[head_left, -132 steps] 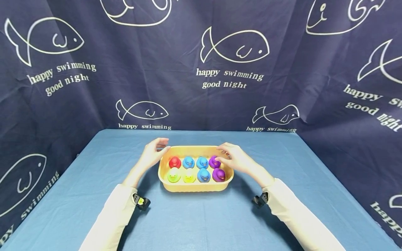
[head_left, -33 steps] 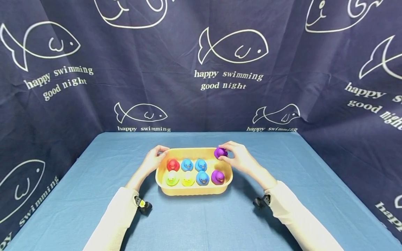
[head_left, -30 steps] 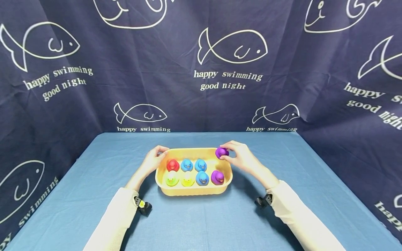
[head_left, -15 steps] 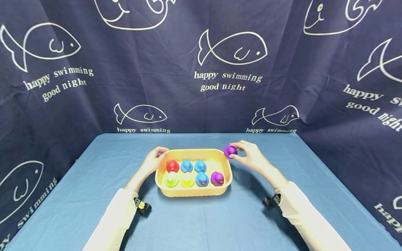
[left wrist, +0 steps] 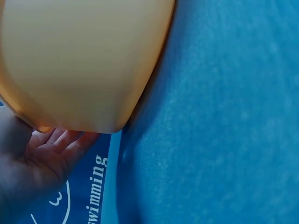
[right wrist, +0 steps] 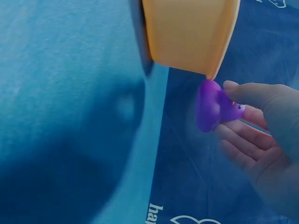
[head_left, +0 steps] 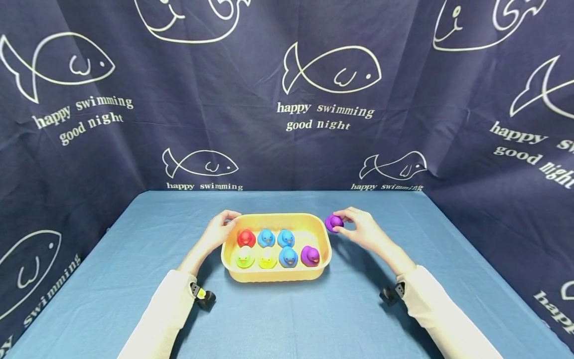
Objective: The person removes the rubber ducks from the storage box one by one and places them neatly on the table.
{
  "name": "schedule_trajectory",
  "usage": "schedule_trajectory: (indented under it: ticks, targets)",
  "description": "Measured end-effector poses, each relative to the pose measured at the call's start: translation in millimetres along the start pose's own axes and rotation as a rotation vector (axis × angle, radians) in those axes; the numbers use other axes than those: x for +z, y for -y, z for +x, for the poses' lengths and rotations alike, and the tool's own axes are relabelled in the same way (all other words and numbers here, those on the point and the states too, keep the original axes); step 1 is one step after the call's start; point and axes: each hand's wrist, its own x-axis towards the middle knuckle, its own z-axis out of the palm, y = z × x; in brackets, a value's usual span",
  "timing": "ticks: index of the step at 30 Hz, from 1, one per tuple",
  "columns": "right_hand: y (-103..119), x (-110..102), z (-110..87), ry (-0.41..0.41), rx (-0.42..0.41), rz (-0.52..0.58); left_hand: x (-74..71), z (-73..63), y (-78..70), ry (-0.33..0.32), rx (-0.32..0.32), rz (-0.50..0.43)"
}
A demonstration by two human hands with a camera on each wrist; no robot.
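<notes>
One left hand (head_left: 219, 227), one right hand (head_left: 365, 232) whose fingers (right wrist: 245, 133) held one purple duck (head_left: 332, 224), one tray (head_left: 275, 276) left of those fingers that contained three blue ducks (head_left: 288, 257), one red duck (head_left: 246, 239), one yellow-green duck (head_left: 244, 257), one yellow duck (head_left: 267, 259), one second purple duck (head_left: 309, 256).

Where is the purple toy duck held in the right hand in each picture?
Head: the purple toy duck, right of centre, in the right hand.
Left wrist: not in it.
Right wrist: the purple toy duck, right of centre, near mid-height.
Shared landmark: the yellow tub, near the head view's centre, reaching both wrist views' top edge.
</notes>
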Motion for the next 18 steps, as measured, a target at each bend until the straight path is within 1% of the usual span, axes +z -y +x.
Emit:
schedule_trajectory:
  ticks: [9,18]
  targets:
    - [-8.5,9.9,-6.7,0.055,0.026,0.028,0.0,1.1,-0.3,0.001,-0.018,-0.017]
    - [-10.8,14.5,-9.6,0.113,0.066,0.028,-0.3,-0.2,-0.9,-0.005,-0.003,-0.012]
